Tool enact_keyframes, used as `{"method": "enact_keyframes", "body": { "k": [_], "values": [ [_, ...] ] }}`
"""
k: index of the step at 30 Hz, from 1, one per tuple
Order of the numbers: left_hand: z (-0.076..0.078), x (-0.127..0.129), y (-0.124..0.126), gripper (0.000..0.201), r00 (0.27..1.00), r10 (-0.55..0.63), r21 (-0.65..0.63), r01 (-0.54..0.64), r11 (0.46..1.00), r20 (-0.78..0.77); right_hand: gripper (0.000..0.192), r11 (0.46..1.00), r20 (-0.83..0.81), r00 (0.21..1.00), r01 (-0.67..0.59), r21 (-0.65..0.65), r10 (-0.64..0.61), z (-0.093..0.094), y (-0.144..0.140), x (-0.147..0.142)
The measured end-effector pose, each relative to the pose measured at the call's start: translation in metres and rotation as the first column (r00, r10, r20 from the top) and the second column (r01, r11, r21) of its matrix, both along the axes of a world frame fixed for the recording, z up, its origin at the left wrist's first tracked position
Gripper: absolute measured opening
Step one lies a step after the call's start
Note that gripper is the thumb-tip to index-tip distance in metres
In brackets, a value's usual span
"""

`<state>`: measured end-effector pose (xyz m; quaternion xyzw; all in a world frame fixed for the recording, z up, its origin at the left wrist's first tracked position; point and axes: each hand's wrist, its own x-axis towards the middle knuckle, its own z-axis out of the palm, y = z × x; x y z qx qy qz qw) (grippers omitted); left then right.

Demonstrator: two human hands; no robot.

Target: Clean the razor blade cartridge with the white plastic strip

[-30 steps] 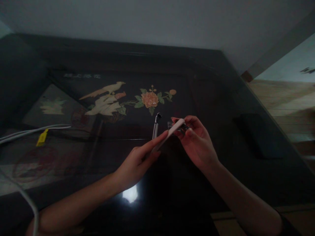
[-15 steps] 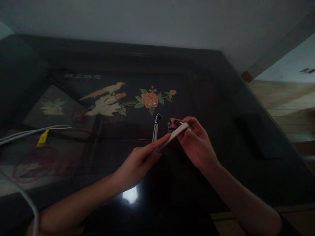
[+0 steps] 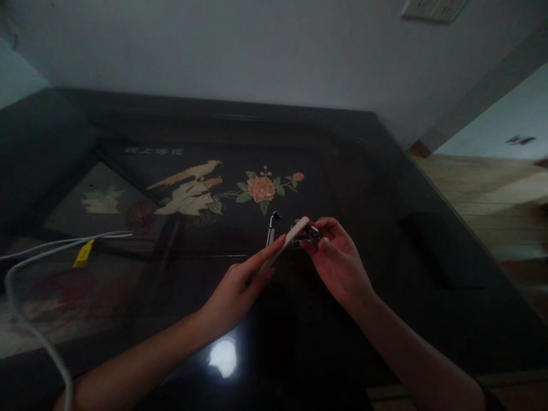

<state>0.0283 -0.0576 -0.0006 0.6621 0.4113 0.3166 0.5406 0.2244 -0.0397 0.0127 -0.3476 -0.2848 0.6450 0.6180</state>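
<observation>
My left hand (image 3: 233, 294) is closed on the lower end of a flat, slim white piece (image 3: 296, 229), which slants up to the right; its exact kind I cannot make out. Close beside its upper end, my right hand (image 3: 342, 265) pinches a small dark, shiny piece (image 3: 314, 233) between thumb and fingers. The image is dim, so whether the two pieces touch is unclear. Just beyond my left fingertips, a thin silvery-white stick-like thing with a black end (image 3: 271, 229) shows on the table, its lower part hidden by my hand.
The dark glossy table (image 3: 359, 171) bears a bird-and-flower picture (image 3: 261, 188). Pale cables (image 3: 64, 245) with a yellow tag (image 3: 83, 254) run along the left. A dark flat object (image 3: 445, 248) lies at the right. Behind the table stands a wall (image 3: 257, 51) with a socket plate (image 3: 434, 8).
The view has tilted up, showing more wall. The white piece's upper end has come away from my right fingers, leftward; my right hand keeps the dark piece.
</observation>
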Motion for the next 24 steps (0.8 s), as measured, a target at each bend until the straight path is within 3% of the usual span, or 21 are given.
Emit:
{"method": "enact_keyframes", "body": {
  "k": [10, 24],
  "values": [
    [0.0007, -0.0003, -0.0057, 0.054, 0.986, -0.167, 0.057, 0.168, 0.984, -0.022, 0.029, 1.000, 0.004, 1.000, -0.021, 0.007, 0.021, 0.0042, -0.0010, -0.0023],
    [0.0005, -0.0005, -0.0016, 0.053, 0.995, -0.072, 0.011, 0.073, 0.997, -0.063, 0.025, 0.999, 0.037, 0.998, -0.042, 0.029, 0.041, -0.0052, 0.0010, -0.0013]
  ]
}}
